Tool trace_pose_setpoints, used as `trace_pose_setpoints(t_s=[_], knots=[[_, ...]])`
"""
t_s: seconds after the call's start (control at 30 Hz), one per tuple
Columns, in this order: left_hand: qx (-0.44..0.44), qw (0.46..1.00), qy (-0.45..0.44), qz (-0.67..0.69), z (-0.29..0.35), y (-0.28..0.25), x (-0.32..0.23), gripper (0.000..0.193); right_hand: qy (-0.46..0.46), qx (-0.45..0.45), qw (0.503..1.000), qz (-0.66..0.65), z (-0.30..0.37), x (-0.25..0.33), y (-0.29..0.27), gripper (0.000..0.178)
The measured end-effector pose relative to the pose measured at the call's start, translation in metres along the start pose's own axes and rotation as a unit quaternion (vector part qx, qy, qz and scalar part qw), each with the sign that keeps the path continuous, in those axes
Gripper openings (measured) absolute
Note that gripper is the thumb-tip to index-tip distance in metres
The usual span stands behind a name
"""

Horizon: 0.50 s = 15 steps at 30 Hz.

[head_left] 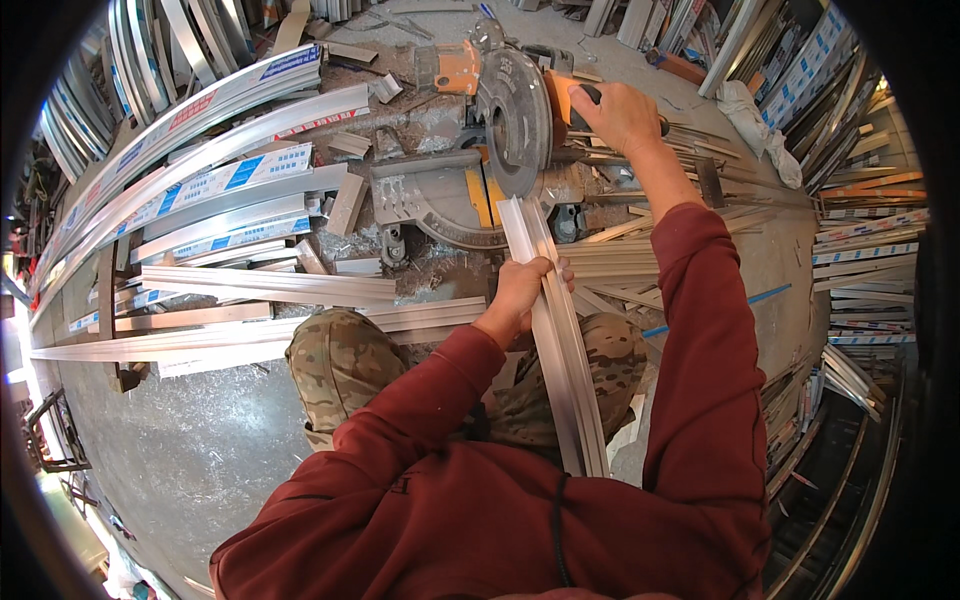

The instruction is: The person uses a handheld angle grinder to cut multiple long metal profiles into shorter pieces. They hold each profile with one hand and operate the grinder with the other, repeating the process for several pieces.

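Bar's line: clock read from my left hand [517,290], the long metal bar [568,365] runs from near 12, tipped slightly toward 11, back to between 5 and 6.
Bar's place: its far end lies at the front of the saw base [425,205], right below the blade [512,125]; whether they touch, I can't tell. The rest passes between my knees [345,365] toward my belly.
Bar's look: pale silver, straight, with ridges and grooves along its length.
Left fingers: wrapped around the bar, thumb on top, fingertips showing past its right edge.
Right fingers: at 1 o'clock, my right hand [620,115] is curled closed around the saw's black handle [592,93].
Saw: blade at 12, base toward 11.
Heaps: white bars [270,285] at 9, film-covered bars [230,180] at 10, thin strips [620,262] and a blue stick [765,296] at 3.
In the way: the blade, standing over the bar's far end.
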<state>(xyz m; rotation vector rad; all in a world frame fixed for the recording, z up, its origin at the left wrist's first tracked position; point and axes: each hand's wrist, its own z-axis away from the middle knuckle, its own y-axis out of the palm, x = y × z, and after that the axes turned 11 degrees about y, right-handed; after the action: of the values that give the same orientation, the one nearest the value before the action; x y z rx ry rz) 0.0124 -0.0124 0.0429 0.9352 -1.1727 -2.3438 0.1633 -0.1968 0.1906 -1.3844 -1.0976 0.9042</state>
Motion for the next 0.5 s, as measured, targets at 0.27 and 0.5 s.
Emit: trace_pose_setpoints(t_s=[0.27,0.5], knots=[[-0.002,1.0,-0.012,-0.003,-0.0015,-0.0015,0.0015,0.019,0.011,0.002,1.0,0.005,-0.0051,-0.0001,-0.0004,0.065],[-0.029,1.0,-0.003,-0.004,-0.0001,0.0028,0.0018,0.019,0.014,0.001,1.0,0.011,-0.0061,0.0014,-0.0012,0.063]])
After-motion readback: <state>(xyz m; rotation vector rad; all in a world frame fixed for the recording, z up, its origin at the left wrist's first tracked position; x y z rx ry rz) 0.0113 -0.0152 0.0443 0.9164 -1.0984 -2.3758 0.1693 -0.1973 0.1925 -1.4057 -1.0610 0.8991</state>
